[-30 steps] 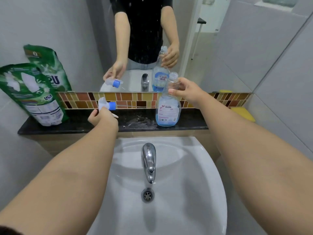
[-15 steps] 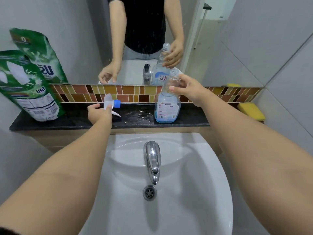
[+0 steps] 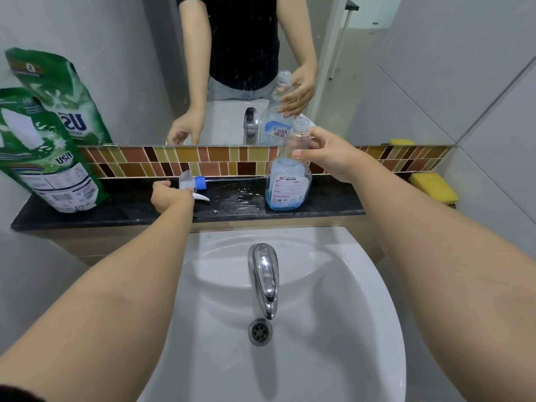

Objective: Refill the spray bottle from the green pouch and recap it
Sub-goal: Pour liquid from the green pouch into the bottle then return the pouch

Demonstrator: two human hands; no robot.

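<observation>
Black stone formed the bench [image 3: 139,211] behind the sink [image 3: 348,285], and on it stood one spray bottle [image 3: 288,181], uncapped and upright, with a shallow layer of blue liquid at its base. One green pouch [image 3: 43,158] leaned against the wall at about nine o'clock from the bottle, well apart from it. One trigger cap [image 3: 193,185], white with a blue collar, lay sideways between pouch and bottle, its thin tube reaching toward three o'clock. One yellow sponge [image 3: 433,185] sat at the bench's far right. One tap [image 3: 265,280] pointed toward six o'clock over the drain.

Both arms were stretched forward. The left hand [image 3: 169,197] was curled around the trigger cap, low against the bench. The right hand [image 3: 330,153] pinched the bottle's clear neck between thumb and fingers, wrist raised.
</observation>
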